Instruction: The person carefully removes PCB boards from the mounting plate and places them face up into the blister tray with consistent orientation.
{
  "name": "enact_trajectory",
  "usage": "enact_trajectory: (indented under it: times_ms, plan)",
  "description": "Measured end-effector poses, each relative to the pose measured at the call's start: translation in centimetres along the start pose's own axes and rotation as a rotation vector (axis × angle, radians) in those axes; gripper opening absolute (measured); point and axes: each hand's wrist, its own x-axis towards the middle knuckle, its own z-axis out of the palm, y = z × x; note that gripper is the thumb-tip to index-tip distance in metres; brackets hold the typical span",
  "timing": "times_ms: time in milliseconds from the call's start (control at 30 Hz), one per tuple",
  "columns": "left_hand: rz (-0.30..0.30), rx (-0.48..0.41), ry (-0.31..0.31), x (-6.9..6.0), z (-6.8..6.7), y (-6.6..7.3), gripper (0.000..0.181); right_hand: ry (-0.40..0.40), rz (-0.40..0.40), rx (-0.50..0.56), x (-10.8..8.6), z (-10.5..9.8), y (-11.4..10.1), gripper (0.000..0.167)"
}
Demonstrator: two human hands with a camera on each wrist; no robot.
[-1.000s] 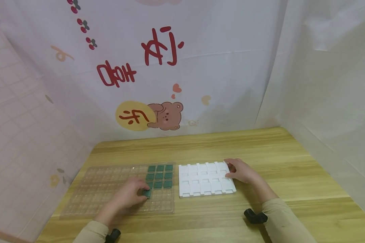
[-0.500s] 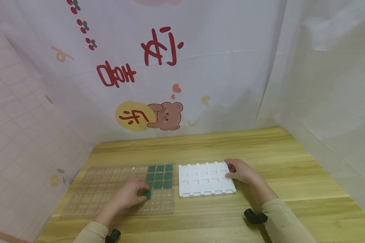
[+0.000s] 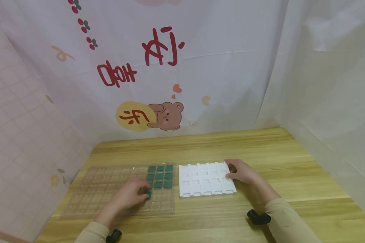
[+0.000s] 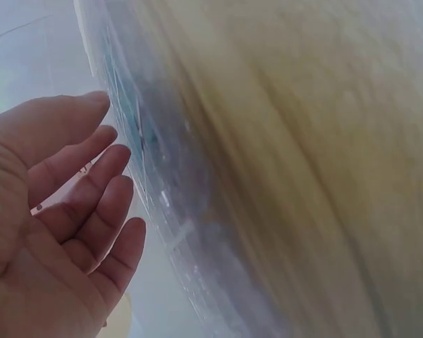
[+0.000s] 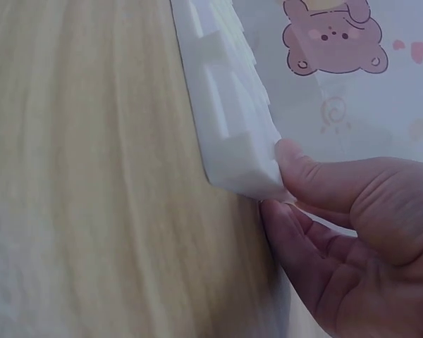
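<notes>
My left hand (image 3: 131,192) is over a clear plastic tray (image 3: 85,189), its fingertips at a small green square piece (image 3: 149,194) in one of the pockets. Nothing shows between the thumb and the loosely bent fingers in the left wrist view; the fingertips (image 4: 118,151) are close to the tray's edge. Several more green squares (image 3: 159,176) fill pockets at the tray's right end, one partly hidden by the hand. At the right, my right hand (image 3: 244,171) holds the right end of a white tray (image 3: 205,179), with the thumb on top and fingers at its end.
Both trays lie side by side on a wood-grain table (image 3: 200,216), a narrow gap between them. A white printed cloth (image 3: 225,84) hangs behind the table and along both sides. Each wrist carries a black mount (image 3: 258,217).
The green square at my left fingertips has settled into its pocket and the fingers have loosened slightly. My right hand and the white tray have stayed in place.
</notes>
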Motion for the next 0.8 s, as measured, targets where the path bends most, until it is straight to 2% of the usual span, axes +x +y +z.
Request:
enact_trajectory:
  times_ms: [167, 333, 500, 667, 800]
  plan:
    - [0.002, 0.035, 0.040, 0.5, 0.3, 0.4, 0.020, 0.005, -0.010, 0.006, -0.1, 0.0, 0.3, 0.065]
    - [-0.025, 0.055, 0.083, 1.2, 0.4, 1.3, 0.021, 0.006, -0.021, 0.008, -0.3, -0.2, 0.4, 0.067]
    - [-0.057, 0.058, 0.154, 1.6, 0.8, 2.2, 0.016, 0.020, -0.024, 0.006, -1.4, -0.6, 0.0, 0.064]
    - [-0.116, 0.061, 0.198, 1.9, 1.0, 3.0, 0.018, 0.108, -0.058, -0.053, -2.4, -0.7, -0.5, 0.053]
    - [-0.149, 0.113, 0.216, 2.3, 1.2, 3.4, 0.034, 0.225, -0.106, -0.196, -2.9, -0.6, -0.9, 0.047]
